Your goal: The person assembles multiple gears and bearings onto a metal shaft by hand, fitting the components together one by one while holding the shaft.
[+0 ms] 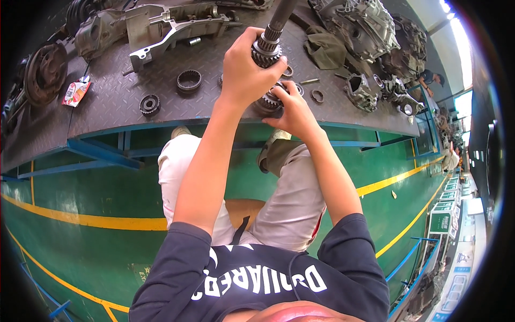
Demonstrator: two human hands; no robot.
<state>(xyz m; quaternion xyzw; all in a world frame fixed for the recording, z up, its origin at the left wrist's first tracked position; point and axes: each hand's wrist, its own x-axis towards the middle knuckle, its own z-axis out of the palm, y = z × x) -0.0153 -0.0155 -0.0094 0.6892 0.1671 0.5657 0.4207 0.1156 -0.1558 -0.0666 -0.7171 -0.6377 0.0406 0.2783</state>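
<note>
A long splined gear shaft (274, 27) rises over the workbench, leaning to the right at its top. My left hand (244, 72) is closed round the toothed gear (266, 52) at the shaft's lower part, thumb on the near right side. Just below it, at the bench's front edge, my right hand (296, 112) curls its fingers and thumb round a second gear (266, 102). Whether that lower gear is joined to the shaft is hidden behind my hands. A small metal ring (288, 71) lies beside my left thumb.
On the steel bench (118, 102) lie a toothed sleeve (189, 81), a small gear hub (149, 104), a ring (317, 96) and a red-white packet (76, 91). Farther back are an opened gearbox casing (161, 35), a dark cloth (325, 48) and a large housing (359, 29). Another person (427, 79) is at the far right.
</note>
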